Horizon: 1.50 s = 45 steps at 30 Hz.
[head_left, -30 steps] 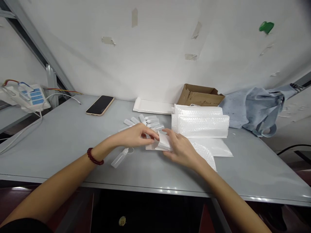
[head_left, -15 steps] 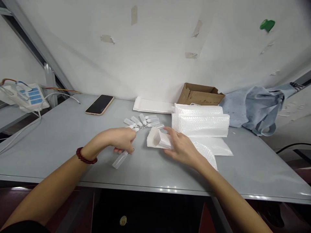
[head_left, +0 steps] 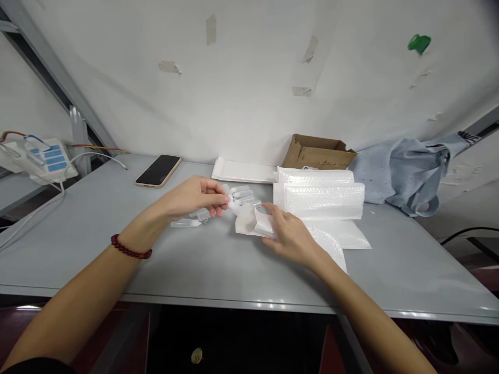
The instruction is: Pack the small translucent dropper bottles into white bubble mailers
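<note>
My left hand [head_left: 206, 197] pinches a small clear plastic tube [head_left: 233, 206] by one end, fingers closed on it. The tube is smeared by motion and lies just at the mouth of a white bubble mailer [head_left: 245, 220]. My right hand [head_left: 290, 234] grips that mailer and keeps its folded opening turned left. More clear tubes with white ends and small rings lie beyond the mailer [head_left: 244, 193]. Others [head_left: 185, 223] rest under and left of my left hand, partly hidden by it.
A stack of white bubble mailers [head_left: 323, 202] sits right of my right hand, another mailer [head_left: 244, 171] along the wall. Behind stand an open cardboard box [head_left: 319, 156] and a denim bag [head_left: 405, 171]. A phone [head_left: 159, 170], a power strip [head_left: 50, 158] and a white cable lie left.
My left hand has moved up and right with a tube, bringing it to the mailer's opening. Several tubes now lie further left and lower. My right hand stays on the mailer.
</note>
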Each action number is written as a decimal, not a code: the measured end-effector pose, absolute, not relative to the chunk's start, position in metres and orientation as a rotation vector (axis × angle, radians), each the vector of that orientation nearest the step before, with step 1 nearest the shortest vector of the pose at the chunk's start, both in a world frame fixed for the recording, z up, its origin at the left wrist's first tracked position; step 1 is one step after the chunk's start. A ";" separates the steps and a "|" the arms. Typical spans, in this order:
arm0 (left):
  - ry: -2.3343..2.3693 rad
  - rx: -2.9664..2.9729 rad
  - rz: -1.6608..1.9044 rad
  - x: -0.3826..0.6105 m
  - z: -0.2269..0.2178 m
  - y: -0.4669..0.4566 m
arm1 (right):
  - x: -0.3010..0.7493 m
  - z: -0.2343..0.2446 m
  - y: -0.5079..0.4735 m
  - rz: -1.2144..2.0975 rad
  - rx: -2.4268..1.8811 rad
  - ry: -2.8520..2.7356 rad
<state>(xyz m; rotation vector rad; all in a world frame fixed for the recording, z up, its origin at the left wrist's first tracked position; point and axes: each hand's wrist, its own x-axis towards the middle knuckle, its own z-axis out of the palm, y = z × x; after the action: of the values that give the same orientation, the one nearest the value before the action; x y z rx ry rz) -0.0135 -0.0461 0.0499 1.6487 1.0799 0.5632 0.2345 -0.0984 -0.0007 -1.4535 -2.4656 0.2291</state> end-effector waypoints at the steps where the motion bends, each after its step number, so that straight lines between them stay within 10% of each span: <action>1: 1.067 1.630 0.571 -0.007 0.045 -0.048 | 0.234 0.000 -0.099 0.227 -1.453 -2.465; 17: 0.735 1.855 0.202 0.022 0.030 -0.068 | 0.231 -0.003 -0.104 0.231 -1.318 -2.495; 26: 1.805 2.197 -0.277 -0.060 0.048 -0.037 | 0.230 0.003 -0.105 0.298 -1.380 -2.509; 45: 1.080 2.137 -0.175 -0.024 0.046 -0.062 | 0.232 0.003 -0.106 0.262 -1.352 -2.530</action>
<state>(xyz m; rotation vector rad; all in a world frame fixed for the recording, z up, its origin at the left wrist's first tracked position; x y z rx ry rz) -0.0244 -0.0621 0.0458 2.1371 1.0796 -0.1754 0.2316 -0.1058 0.0030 -1.3518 -2.5298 0.2621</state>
